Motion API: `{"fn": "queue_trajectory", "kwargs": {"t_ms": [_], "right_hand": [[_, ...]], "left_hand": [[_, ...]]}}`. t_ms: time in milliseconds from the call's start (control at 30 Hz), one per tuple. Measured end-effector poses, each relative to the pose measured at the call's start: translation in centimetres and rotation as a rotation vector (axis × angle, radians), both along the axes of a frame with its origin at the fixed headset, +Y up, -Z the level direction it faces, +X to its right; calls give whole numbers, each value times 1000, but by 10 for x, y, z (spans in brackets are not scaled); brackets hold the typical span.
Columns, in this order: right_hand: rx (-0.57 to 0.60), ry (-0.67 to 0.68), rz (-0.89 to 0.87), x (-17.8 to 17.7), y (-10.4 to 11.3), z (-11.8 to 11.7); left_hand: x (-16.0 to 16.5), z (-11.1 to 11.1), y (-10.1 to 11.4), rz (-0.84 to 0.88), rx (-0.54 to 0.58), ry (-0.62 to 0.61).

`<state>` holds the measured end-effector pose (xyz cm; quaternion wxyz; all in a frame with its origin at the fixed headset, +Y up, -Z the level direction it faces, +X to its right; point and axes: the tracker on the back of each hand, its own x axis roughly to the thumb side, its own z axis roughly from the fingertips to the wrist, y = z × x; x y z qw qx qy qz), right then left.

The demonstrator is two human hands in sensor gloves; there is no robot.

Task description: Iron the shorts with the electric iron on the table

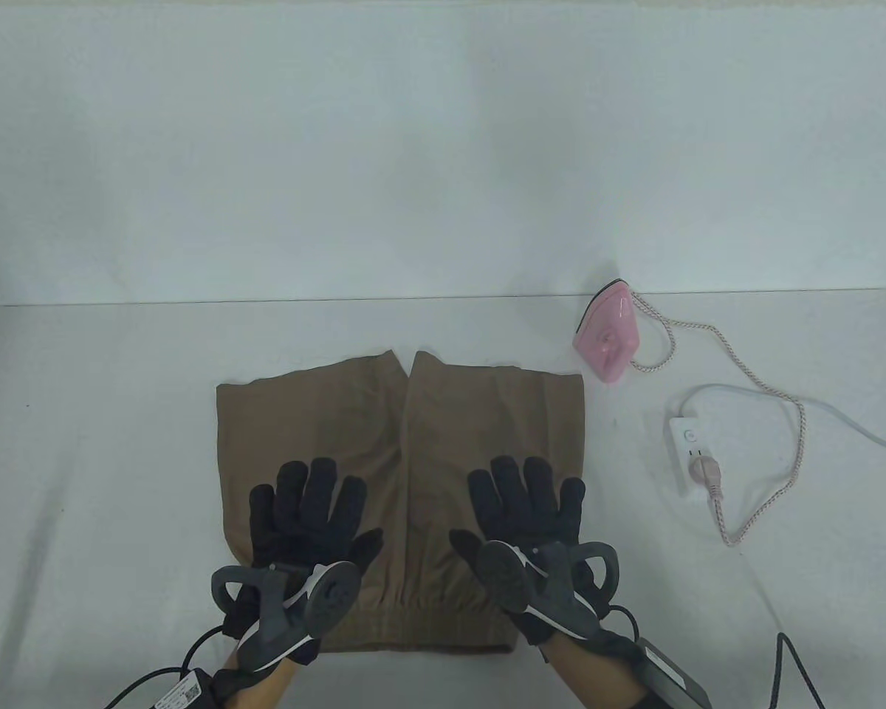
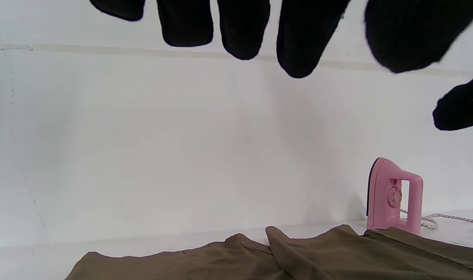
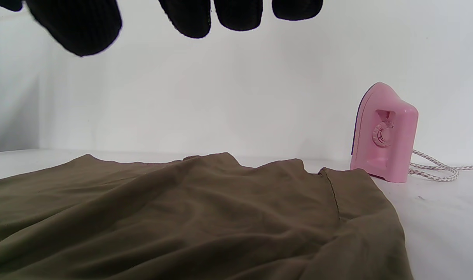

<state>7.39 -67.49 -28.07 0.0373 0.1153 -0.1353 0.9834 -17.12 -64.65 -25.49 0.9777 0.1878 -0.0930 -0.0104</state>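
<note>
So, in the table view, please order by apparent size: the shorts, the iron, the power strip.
1. shorts, clearly largest.
2. and 3. pink iron and white power strip look about alike; I cannot rank them.

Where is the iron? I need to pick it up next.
In the table view the pink iron stands on its heel at the table's far right, beyond the brown shorts and behind the white power strip.

White surface (image 1: pixel 103 443), backed by a white wall. Lying on it: brown shorts (image 1: pixel 406 436), spread flat, waistband at the near edge; pink iron (image 1: pixel 609 336), upright on its heel near the far edge; white power strip (image 1: pixel 690 458) with the iron's braided cord (image 1: pixel 775 399) plugged in.
</note>
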Motion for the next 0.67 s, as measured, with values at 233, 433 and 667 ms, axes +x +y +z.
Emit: {"fn": "queue_trajectory", "kwargs": {"t_ms": [233,433,667], "right_hand": [[7,12,6,-3,0,1],[-2,17,5,-2,0,1],[-3,20,16,-1,0,1]], "left_hand": [[-2,0,-1,0,0,3],[-1,0,-1,-2,-1,2],[-2,1,-1,5,-2,-2]]}}
